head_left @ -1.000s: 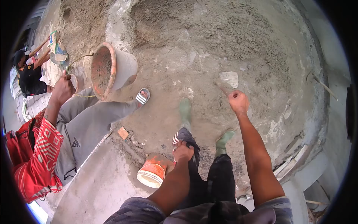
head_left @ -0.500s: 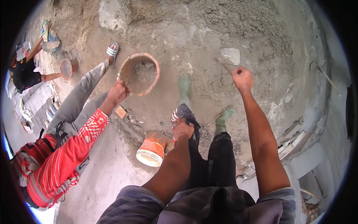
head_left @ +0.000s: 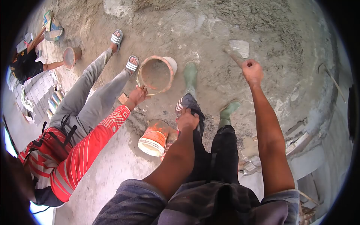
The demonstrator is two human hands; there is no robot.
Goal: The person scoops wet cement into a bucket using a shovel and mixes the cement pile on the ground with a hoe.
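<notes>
My right hand (head_left: 252, 72) is closed around the wooden handle of a long-handled tool, apparently a hoe (head_left: 234, 57). A pale, flat blade (head_left: 239, 48) lies against the wet grey ground at its far end. My left hand (head_left: 188, 120) rests over my left knee, on the dark trouser leg, with no tool in it. Just left of my green boot (head_left: 190, 77) is an orange-rimmed bucket (head_left: 173, 67), tilted so that its mouth faces me. A co-worker's hand (head_left: 138, 95) in a red sleeve grips it at the near rim or handle.
A orange-and-white bucket (head_left: 152, 144) lies near my left leg. Rough mortar (head_left: 258, 18) spreads across the ground ahead. At far left another person (head_left: 26, 65) is beside a second bucket (head_left: 77, 56) and a sack (head_left: 52, 26). Broken masonry (head_left: 296, 144) lines the right edge.
The co-worker has stepped nearer, and the bucket has moved right, towards my boot. My right hand and the tool have shifted slightly up and right in view; my left hand stays on the knee.
</notes>
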